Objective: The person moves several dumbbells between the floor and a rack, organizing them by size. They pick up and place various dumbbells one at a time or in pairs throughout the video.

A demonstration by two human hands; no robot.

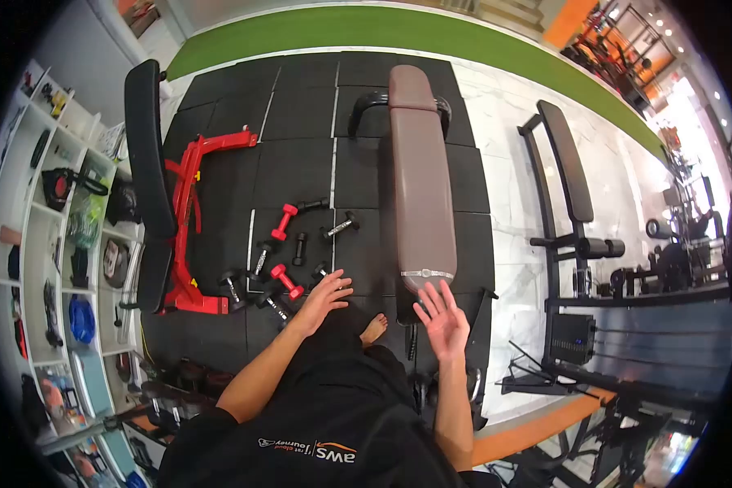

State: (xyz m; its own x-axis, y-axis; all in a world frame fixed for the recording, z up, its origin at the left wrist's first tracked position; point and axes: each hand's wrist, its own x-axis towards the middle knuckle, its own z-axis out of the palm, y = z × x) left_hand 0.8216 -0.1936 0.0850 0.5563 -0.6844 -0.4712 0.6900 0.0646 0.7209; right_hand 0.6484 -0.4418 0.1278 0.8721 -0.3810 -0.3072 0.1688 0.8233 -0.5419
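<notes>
My left hand (324,302) is raised over the floor mats, fingers apart, with nothing in it. Below and to the left of it lie several black and chrome dumbbells (260,259). Among them are two red dumbbells (287,281), one close to my left fingers in this view. My right hand (445,323) is held up with its palm showing and its fingers spread, also holding nothing. Its fingertips overlap the near end of a brown padded bench (420,187), where a silver band (428,274) crosses the pad.
A black bench on a red frame (185,220) stands at the left, beside white shelves (53,285) with bags and gear. Another brown bench (567,163) and black gym machines are on the right. Black mats (293,171) cover the floor, with green turf (342,31) beyond.
</notes>
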